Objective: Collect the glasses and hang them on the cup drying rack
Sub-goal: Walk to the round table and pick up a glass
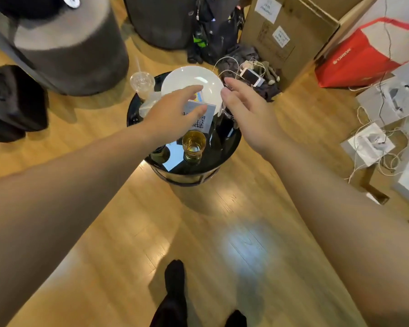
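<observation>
Room: wooden floor (104, 232) with a small round black table (222, 159) in the middle, clutter ringed around it.
Amber glass: the amber glass (193, 144) stands upright near the front edge of the table, just below both hands; no hand touches it.
Clear glass: a second clear glass (227, 112) seems to stand under the right palm, mostly hidden, so its shape is uncertain.
Rack: no cup drying rack is in view.
Left hand: the left hand (175, 112) hovers over a QR card (202, 116), fingers spread and relaxed, holding nothing.
Right hand: the right hand (243, 107) reaches forward beside the white plate (191, 81), fingers extended and empty, close above the clear glass.
Other table items: a plastic cup (142, 82) with a straw sits at the far left rim.
Surroundings: cardboard box (288, 27), red bag (368, 53), and a phone (252, 76) on cables lie beyond the table.
Step in hand: probably the first pick-up, judging by two empty hands.
Doing it well: wrap each glass around its body, lift straight up clear of the card and plate, and keep the amber one level if it holds liquid.
</observation>
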Available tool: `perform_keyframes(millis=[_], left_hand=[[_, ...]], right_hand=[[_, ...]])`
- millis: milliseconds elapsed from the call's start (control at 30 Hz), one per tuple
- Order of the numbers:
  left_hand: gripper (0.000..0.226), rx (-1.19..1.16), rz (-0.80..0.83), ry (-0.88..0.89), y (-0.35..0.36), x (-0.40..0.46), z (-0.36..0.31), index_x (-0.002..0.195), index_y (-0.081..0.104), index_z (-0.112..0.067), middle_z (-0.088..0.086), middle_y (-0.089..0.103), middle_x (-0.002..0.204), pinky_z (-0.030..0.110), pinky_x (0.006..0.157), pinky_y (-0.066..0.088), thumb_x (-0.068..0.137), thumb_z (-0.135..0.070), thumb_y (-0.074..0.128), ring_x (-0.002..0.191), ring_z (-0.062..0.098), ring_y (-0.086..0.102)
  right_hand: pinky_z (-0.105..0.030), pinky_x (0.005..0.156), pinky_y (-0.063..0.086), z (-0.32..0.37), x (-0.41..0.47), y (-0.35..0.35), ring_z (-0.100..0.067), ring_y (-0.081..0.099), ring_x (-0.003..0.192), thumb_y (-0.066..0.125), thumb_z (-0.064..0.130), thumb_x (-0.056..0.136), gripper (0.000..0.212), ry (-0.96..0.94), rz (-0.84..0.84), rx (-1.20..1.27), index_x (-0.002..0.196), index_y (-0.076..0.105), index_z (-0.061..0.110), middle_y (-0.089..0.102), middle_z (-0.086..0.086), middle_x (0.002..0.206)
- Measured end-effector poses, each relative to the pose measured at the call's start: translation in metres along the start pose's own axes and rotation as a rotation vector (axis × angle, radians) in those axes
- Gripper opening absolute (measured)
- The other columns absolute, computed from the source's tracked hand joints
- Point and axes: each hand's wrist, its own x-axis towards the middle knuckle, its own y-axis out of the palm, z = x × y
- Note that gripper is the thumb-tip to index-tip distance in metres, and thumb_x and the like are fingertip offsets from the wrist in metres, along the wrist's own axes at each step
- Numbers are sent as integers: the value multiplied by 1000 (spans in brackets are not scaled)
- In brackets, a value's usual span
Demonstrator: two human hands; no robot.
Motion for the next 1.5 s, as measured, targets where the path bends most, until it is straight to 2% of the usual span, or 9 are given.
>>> perform_keyframes(millis=[333,533,800,900,1033,1133,1267,1433,1500], left_hand=[[82,114,83,2,108,36,94,153,35,-33,-3,54,147,47,105,48,84,-70,60,134,21,48],[106,209,101,-5,146,48,123,154,30,-34,-2,46,154,54,112,41,69,-89,56,142,27,39],[115,269,125,21,175,60,143,151,34,-34,3,52,144,54,106,47,57,-97,53,134,30,48],[110,256,123,-5,186,60,150,150,35,-36,3,48,145,54,105,47,57,-90,60,133,31,47],[97,234,108,-45,193,60,153,145,35,-36,8,40,146,56,100,50,65,-55,86,126,37,51],[93,208,106,-66,192,61,150,142,35,-37,8,41,142,53,94,54,66,-39,90,118,38,57],[85,184,93,-89,184,60,144,135,41,-40,6,46,133,48,92,55,65,-38,90,114,35,59],[86,184,117,-89,155,65,114,137,42,-39,3,50,130,41,96,53,65,-40,90,120,27,52],[86,203,141,-61,135,69,89,137,43,-39,1,52,134,42,97,53,65,-41,90,125,25,49]], right_hand=[[-18,86,43,-89,54,53,-11,52,132,46,65,102,61,13,27,9,157,44,38,55,5,151],[-40,112,46,-116,66,74,-12,49,136,48,64,102,62,6,57,40,157,44,36,54,6,150],[-35,112,44,-132,66,84,-13,48,141,50,63,102,63,44,65,72,158,43,36,55,6,151],[-35,113,42,-135,64,89,-13,49,142,51,60,102,61,51,61,102,157,45,34,57,6,150],[-44,116,43,-141,63,93,-11,51,139,51,66,98,64,52,54,102,155,47,37,59,7,147],[-32,112,43,-143,64,87,-10,50,140,52,61,101,60,59,37,122,155,48,36,57,8,150],[-18,94,44,-147,62,80,-9,50,140,52,62,101,62,72,53,143,157,45,36,54,8,153],[-43,113,46,-137,50,63,-15,50,142,53,73,92,71,87,9,126,156,44,43,56,6,151],[-39,111,45,-124,41,47,-15,47,143,58,67,95,69,87,-8,102,157,42,42,53,6,154]])
